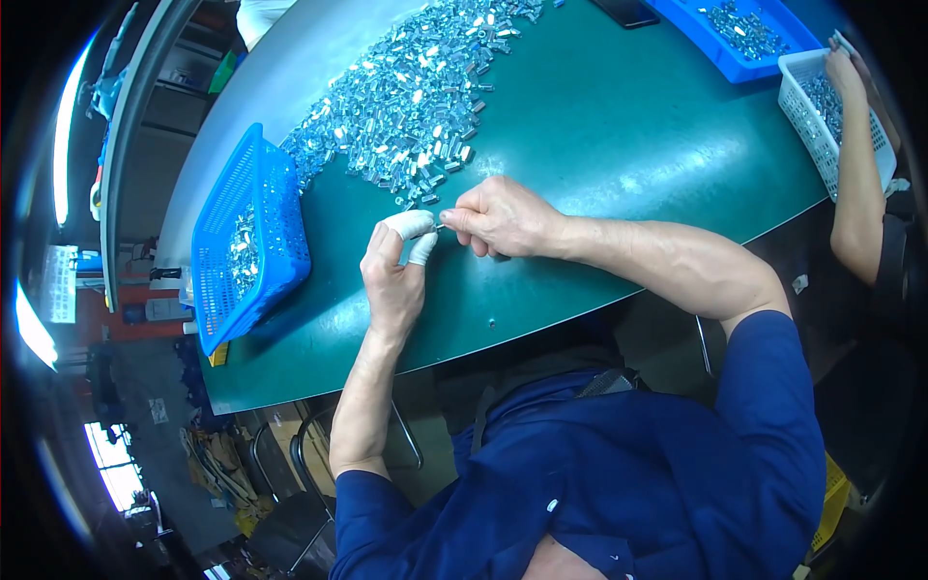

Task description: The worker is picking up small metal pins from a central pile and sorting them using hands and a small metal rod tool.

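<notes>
- Centrally, a small metal piece [441,227] shows as a thin, silvery glint between the two hands, just above the green table [619,145].
- From it, at 3 o'clock, the right hand [507,218] has its fingers curled and is pinched narrow on the piece.
- At 7 o'clock, the left hand [394,275] curves its thumb and forefinger, both in white covers, close around the piece; I cannot tell whether they grip it.
- Toward 12 o'clock spreads a big heap of metal pieces [406,111], short, shiny and silvery.
- At 9 o'clock a blue basket [295,227], tilted in view, holds similar pieces.
- At 2 o'clock, a blue tray [737,70] contains more.
- Between 2 and 3 o'clock, a white basket [812,150] has pieces inside, with a co-worker's hand [846,72] at it.
- Near 1 o'clock, a dark flat object [626,12] is cut off by the top edge, as is part of the blue tray.
- The small piece's full shape is hidden by fingers.
</notes>
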A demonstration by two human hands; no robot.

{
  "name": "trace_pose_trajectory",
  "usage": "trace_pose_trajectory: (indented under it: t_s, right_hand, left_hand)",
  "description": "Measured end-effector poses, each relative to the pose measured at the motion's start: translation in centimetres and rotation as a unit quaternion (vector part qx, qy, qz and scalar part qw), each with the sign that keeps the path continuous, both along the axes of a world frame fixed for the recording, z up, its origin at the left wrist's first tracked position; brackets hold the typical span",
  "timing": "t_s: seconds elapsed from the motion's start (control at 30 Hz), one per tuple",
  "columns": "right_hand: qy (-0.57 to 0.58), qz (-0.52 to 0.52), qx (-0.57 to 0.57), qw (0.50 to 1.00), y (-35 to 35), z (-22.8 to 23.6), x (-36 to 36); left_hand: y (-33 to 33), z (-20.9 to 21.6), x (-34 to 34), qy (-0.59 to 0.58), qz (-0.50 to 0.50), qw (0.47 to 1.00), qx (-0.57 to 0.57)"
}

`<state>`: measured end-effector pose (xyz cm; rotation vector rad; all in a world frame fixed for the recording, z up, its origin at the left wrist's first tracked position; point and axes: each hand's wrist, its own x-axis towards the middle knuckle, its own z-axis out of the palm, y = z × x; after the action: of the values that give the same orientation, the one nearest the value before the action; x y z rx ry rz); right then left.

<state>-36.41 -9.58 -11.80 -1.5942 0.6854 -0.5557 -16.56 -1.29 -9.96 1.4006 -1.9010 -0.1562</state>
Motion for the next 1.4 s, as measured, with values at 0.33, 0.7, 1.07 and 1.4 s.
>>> trace_pose_trajectory:
  t_s: [0.33, 0.7, 1.07, 1.4]
  right_hand:
    - [-0.077, -0.063, 0.056, 0.993, -1.5, -0.6, -0.5]
    - [-0.077, -0.077, 0.018, 0.994, -1.6, -0.7, -0.1]
    - [-0.057, -0.073, 0.005, 0.996, -1.2, -0.5, -0.1]
    - [-0.001, -0.073, -0.197, 0.978, -0.5, -0.8, 0.0]
  left_hand:
    - [0.9, 4.9, 7.1, -0.121, 0.076, 0.987, -0.069]
    - [-0.8, 2.1, 6.9, -0.21, 0.052, 0.976, -0.006]
    - [-0.7, -1.4, 4.9, -0.091, 0.038, 0.991, 0.089]
    - [0.8, -1.7, 4.1, -0.098, 0.119, 0.986, 0.058]
